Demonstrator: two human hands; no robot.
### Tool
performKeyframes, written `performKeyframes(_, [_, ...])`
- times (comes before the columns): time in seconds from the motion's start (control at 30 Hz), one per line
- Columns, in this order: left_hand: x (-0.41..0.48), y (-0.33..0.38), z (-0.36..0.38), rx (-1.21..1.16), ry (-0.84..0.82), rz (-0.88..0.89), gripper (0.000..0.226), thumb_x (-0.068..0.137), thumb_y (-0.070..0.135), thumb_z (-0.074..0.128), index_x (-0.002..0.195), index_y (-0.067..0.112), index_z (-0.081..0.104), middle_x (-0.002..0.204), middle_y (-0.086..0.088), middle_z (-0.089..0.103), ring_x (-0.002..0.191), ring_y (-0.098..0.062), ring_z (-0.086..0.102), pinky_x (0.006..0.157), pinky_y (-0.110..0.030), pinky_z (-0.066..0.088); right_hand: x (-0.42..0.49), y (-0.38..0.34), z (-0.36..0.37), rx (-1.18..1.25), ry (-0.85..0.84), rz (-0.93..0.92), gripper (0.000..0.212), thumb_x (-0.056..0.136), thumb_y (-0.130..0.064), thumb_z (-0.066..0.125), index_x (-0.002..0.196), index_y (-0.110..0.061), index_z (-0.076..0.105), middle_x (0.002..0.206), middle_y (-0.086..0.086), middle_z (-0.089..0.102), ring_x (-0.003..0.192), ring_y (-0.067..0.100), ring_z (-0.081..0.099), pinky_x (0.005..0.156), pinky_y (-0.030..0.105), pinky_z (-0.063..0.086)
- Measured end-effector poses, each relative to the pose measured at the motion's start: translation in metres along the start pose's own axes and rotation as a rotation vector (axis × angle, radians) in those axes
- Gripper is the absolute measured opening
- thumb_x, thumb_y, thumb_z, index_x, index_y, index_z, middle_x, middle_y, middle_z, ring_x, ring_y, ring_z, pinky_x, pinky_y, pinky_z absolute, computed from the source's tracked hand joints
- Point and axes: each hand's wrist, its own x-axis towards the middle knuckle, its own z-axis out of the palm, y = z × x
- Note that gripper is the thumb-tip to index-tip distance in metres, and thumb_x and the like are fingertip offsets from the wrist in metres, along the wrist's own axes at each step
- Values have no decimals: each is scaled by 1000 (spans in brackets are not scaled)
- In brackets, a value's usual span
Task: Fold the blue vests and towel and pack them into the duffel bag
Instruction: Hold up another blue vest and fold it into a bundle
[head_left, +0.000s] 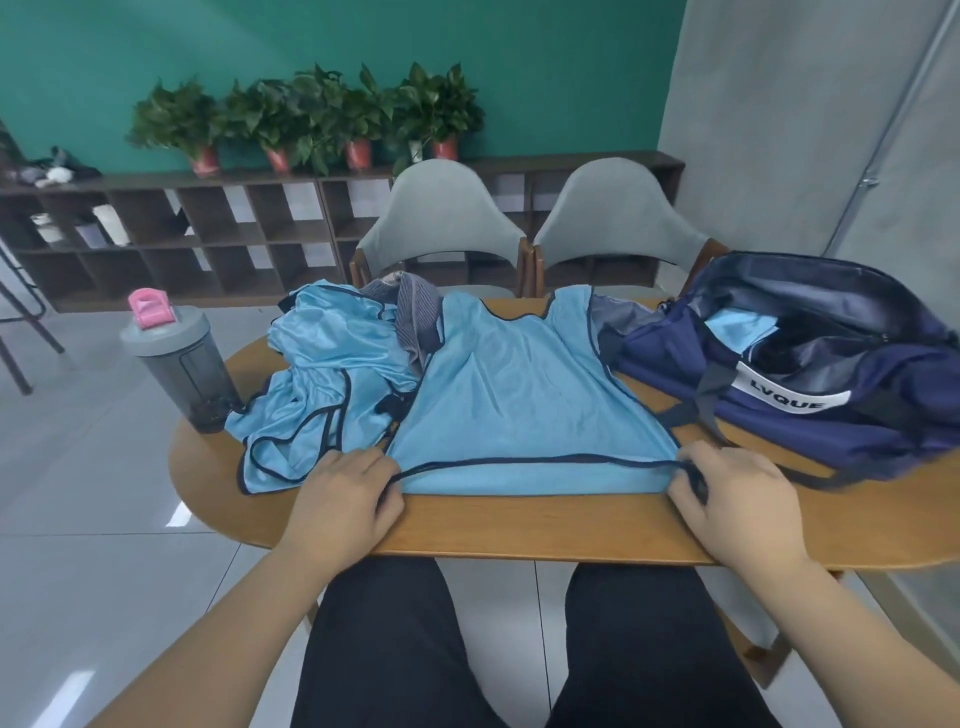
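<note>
Now both hands, left hand (347, 499) and right hand (737, 501), pinch the hem corners of the flat light-blue mesh vest (519, 405) near the wooden tabletop's (519, 525) front edge

A teal wall (545, 57) meets a grey wall (779, 130), with potted plants (311, 114) along a low dark shelf (218, 243). Two grey chairs (441, 213) face a wooden table (519, 527) on glossy pale floor tiles (78, 467).

Vest (519, 395) left of duffel bag (810, 374)
</note>
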Motion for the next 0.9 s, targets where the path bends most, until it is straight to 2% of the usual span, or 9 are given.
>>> performKeyframes(0.1, [-14, 7, -12, -232, 65, -117, 17, 95, 28, 54, 93, 18, 68, 91, 13, 60, 82, -14, 60, 79, -33, 46, -10, 2, -8, 159, 29, 13, 22, 91, -33, 54, 94, -16, 69, 76, -15, 50, 70, 21, 59, 68, 25, 33])
performKeyframes(0.2, [-7, 19, -28, -656, 196, -410, 14, 96, 19, 58, 99, 19, 71, 104, 13, 71, 105, -9, 66, 95, -23, 48, -7, -4, -22, 374, 79, 126, 24, 95, -36, 52, 102, -18, 66, 79, -14, 60, 65, 11, 58, 66, 17, 35])
performKeyframes(0.3, [24, 32, -42, -851, 349, -605, 10, 105, 13, 58, 106, 20, 66, 97, 12, 69, 94, -6, 64, 86, -16, 49, 16, -21, -34, 600, 199, 286, 5, 102, -24, 59, 106, -26, 61, 92, -12, 66, 81, 3, 62, 75, 9, 41])
performKeyframes(0.37, [53, 33, -41, -851, 412, -618, 9, 108, 21, 56, 111, 19, 64, 101, 11, 68, 96, -3, 63, 87, -16, 48, 44, -31, -30, 648, 215, 342, 10, 105, -15, 59, 108, -25, 60, 89, -8, 63, 79, 10, 57, 72, 16, 42])
performKeyframes(0.43, [82, 25, -27, -819, 404, -638, 12, 108, 25, 56, 109, 19, 66, 101, 8, 69, 95, -4, 63, 86, -20, 48, 79, -37, -13, 646, 151, 415, 9, 106, -21, 56, 110, -28, 58, 91, -11, 64, 83, 12, 57, 72, 28, 43])
performKeyframes(0.53, [110, 2, 13, -723, 219, -675, 16, 105, 30, 61, 94, 20, 66, 84, 5, 67, 78, -6, 61, 73, -33, 43, 116, -32, 30, 591, -58, 533, 13, 107, -26, 52, 118, -22, 59, 104, -3, 66, 98, 19, 60, 82, 30, 38])
performKeyframes(0.67, [94, -13, 50, -608, -9, -593, 17, 102, 36, 65, 91, 22, 66, 70, 9, 64, 64, -5, 59, 63, -31, 40, 107, -15, 81, 417, -316, 555, 17, 107, -23, 53, 119, -14, 62, 94, 10, 69, 94, 36, 67, 72, 36, 41])
performKeyframes(0.8, [82, -11, 55, -454, 36, -454, 17, 103, 31, 62, 89, 21, 61, 65, 9, 55, 57, -6, 51, 55, -32, 40, 86, -12, 86, 200, -206, 433, 11, 104, -23, 57, 112, -17, 62, 71, -3, 58, 68, 30, 61, 56, 37, 44])
performKeyframes(0.9, [80, -11, 60, -325, 38, -404, 19, 104, 29, 58, 89, 17, 57, 76, 4, 56, 69, -15, 55, 62, -40, 50, 77, -9, 80, 98, -183, 372, 7, 103, -23, 60, 106, -19, 64, 81, -2, 60, 70, 28, 59, 56, 33, 40])
